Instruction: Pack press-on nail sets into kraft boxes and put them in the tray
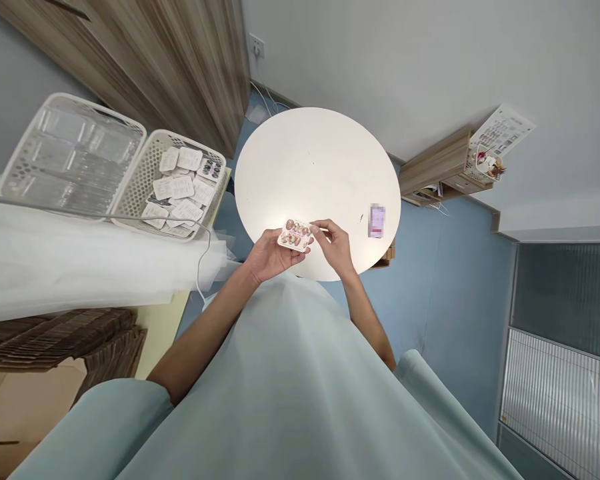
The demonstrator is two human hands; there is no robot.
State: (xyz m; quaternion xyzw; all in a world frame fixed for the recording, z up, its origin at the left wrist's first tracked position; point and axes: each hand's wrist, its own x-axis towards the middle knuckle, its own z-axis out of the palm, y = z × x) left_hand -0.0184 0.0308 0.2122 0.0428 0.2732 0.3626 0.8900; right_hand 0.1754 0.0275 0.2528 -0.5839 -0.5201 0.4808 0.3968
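Note:
A small white card of press-on nails (295, 235) is held between both hands over the near edge of the round white table (315, 167). My left hand (269, 256) supports the card from below and the left. My right hand (335, 244) pinches the card's right end with thumb and fingertips. The nails on the card are pink and gold toned. My forearms reach up from a pale green garment that fills the lower view.
A white basket (153, 167) with several similar nail cards stands at left, beside a second basket (33, 143) of clear packaging. A small purple item (377, 221) lies on the table's right. Flat cardboard (55, 340) is stacked at lower left. A wooden shelf (437, 163) is at right.

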